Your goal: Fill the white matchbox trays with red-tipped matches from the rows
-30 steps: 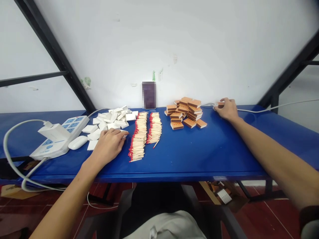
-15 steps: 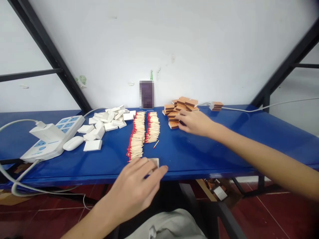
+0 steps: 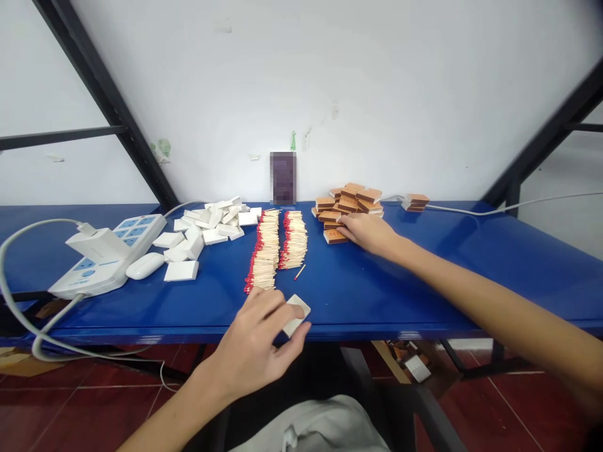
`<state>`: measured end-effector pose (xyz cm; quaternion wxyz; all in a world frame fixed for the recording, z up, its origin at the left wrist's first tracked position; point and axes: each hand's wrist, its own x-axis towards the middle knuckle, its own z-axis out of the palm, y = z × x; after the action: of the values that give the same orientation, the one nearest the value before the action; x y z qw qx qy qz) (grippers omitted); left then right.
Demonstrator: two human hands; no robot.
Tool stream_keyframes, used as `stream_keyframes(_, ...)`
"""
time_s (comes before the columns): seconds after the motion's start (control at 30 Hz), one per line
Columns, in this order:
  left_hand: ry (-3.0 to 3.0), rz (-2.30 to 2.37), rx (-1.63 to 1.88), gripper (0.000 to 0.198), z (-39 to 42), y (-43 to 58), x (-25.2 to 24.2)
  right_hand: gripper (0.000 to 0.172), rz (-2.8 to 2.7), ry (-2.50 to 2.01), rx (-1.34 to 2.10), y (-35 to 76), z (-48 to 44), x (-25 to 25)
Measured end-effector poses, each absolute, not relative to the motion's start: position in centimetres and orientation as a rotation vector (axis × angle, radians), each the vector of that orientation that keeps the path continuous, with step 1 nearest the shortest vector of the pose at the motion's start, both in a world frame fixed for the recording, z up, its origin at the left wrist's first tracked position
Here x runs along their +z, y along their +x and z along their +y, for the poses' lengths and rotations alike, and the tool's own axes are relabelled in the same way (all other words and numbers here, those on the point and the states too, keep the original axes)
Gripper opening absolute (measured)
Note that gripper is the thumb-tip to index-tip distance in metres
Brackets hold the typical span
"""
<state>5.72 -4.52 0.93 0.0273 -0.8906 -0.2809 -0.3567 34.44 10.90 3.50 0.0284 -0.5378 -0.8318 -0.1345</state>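
My left hand (image 3: pixel 264 342), near the front edge of the table, pinches a white matchbox tray (image 3: pixel 298 309) between thumb and fingers. The tray is tilted and partly covered by the fingers. Just beyond it lie two long rows of red-tipped matches, a longer left row (image 3: pixel 266 251) and a shorter right row (image 3: pixel 295 242). A single match (image 3: pixel 300 272) lies apart beside them. My right hand (image 3: pixel 370 233) reaches into a pile of orange-brown matchbox sleeves (image 3: pixel 348 204). Its fingertips are closed on the right end of the front matchbox sleeve (image 3: pixel 334 236).
A heap of white matchbox trays (image 3: pixel 214 223) lies left of the matches. Further left are a white power strip (image 3: pixel 87 276) with a plugged-in charger and cable, and a white rounded case (image 3: pixel 145 266). Several stacked sleeves (image 3: pixel 415 202) stand at the back right beside a cable (image 3: pixel 471 212).
The tray in my left hand has tipped and shows more clearly. My right fingers have come down and closed on a sleeve at the pile's front. The whole view has shifted slightly.
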Motion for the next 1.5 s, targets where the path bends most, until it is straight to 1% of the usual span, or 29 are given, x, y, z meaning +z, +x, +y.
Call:
stream_keyframes(0.03, -2.736, -0.909, -1.192, 0.004, -4.6, 5.4, 1.2, 0.028, -2.574, -1.674, -0.436, 34.4, 10.9, 3.6)
stream_keyframes(0.1, -2.721, -0.993, -1.324, 0.007, -4.7, 4.6, 1.4, 0.030, -2.568, -1.704, -0.454, 34.3, 10.7, 3.7)
stream_keyframes(0.23, -2.682, -1.077, -1.406, 0.010, -5.1, 2.9, 0.8, 0.032, -2.580, -1.673, -0.583, 34.8, 8.6, 3.8)
stream_keyframes(0.37, -2.638, -1.104, -1.382, 0.030, -5.8, 2.3, -0.4, 0.029, -2.612, -1.497, -0.709, 35.8, 4.8, 2.9)
stream_keyframes(0.47, -2.608, -1.085, -1.386, 0.034, -5.9, 2.5, -0.8, 0.026, -2.606, -1.362, -0.715, 35.9, 2.7, 2.5)
stream_keyframes(0.53, -2.583, -1.059, -1.372, 0.032, -5.7, 2.7, -0.9, 0.024, -2.598, -1.263, -0.648, 35.4, 2.2, 2.8)
stream_keyframes(0.6, -2.557, -1.024, -1.312, 0.032, -5.6, 3.0, -0.9, 0.021, -2.645, -1.123, -0.493, 34.4, 2.4, 3.6)
stream_keyframes(0.7, -2.537, -1.047, -1.141, 0.044, -5.4, 3.6, -0.7, 0.020, -2.772, -0.914, -0.238, 32.2, 3.6, 4.6)
stream_keyframes(0.77, -2.514, -1.123, -1.015, 0.049, -5.4, 3.9, -0.7, 0.019, -2.852, -0.846, -0.188, 30.5, 4.5, 4.9)
stream_keyframes(0.8, -2.500, -1.158, -0.971, 0.047, -5.3, 4.0, -0.8, 0.020, -2.888, -0.839, -0.210, 29.6, 4.9, 4.9)
stream_keyframes(0.87, -2.490, -1.210, -0.928, 0.036, -5.1, 4.2, -0.9, 0.019, -2.945, -0.847, -0.266, 28.2, 5.5, 4.7)
stream_keyframes(0.97, -2.525, -1.216, -0.945, 0.026, -4.8, 4.2, -1.1, 0.019, -2.967, -0.902, -0.291, 27.0, 6.1, 4.2)
stream_keyframes(1.2, -2.549, -1.051, -1.010, 0.029, -4.4, 3.5, -2.0, 0.020, -2.874, -0.979, 0.012, 26.7, 6.2, 3.4)
stream_keyframes(1.4, -2.538, -1.011, -1.047, 0.028, -4.4, 3.3, -2.3, 0.014, -2.790, -1.031, 0.100, 27.0, 5.3, 3.1)
stream_keyframes(1.5, -2.549, -1.017, -1.058, 0.028, -4.4, 3.4, -2.3, 0.014, -2.763, -1.021, 0.089, 27.2, 4.9, 3.0)
